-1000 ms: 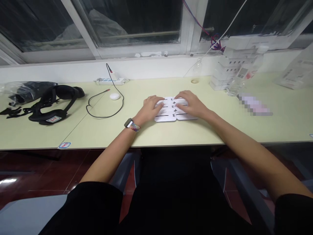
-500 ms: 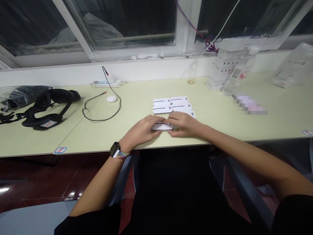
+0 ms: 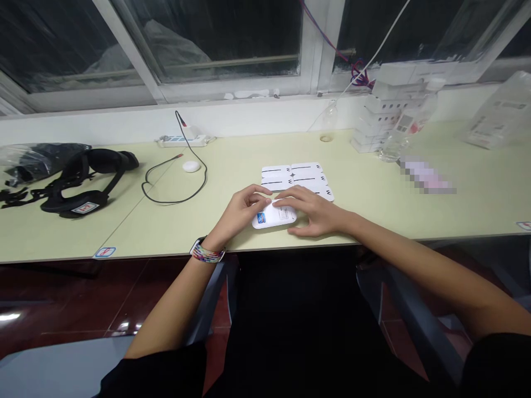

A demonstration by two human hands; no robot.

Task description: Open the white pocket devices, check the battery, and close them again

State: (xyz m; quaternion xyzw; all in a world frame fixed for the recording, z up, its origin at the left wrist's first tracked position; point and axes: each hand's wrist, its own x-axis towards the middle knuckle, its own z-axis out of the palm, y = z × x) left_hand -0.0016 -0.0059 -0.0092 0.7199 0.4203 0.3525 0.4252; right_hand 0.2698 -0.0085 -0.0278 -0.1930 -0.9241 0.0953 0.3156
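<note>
A white flat rounded block (image 3: 274,215) lies between my hands near the table's front edge, its face with a blue label and small print turned up. My left hand (image 3: 245,209) grips its left end, with the thumb on the face and the fingers behind the far edge. Curled over the right end is my right hand (image 3: 311,210), fingertips on the far edge and the thumb by the near right corner. Just beyond sit several similar white blocks (image 3: 307,172) set close together in two columns, each with a black line and a letter mark. My hands partly cover the nearest ones.
On the pale table (image 3: 232,155) a black cable (image 3: 166,202) loops around a white oval object (image 3: 191,166). A black headset (image 3: 91,182) lies left. Stacked white boxes (image 3: 371,121), a clear bottle (image 3: 398,138) and a plastic bag (image 3: 504,113) stand right. A power strip (image 3: 182,141) lies by the wall.
The block in my hands has turned over from its black-line face to the labelled face. My left hand has rotated, bringing its thumb on top.
</note>
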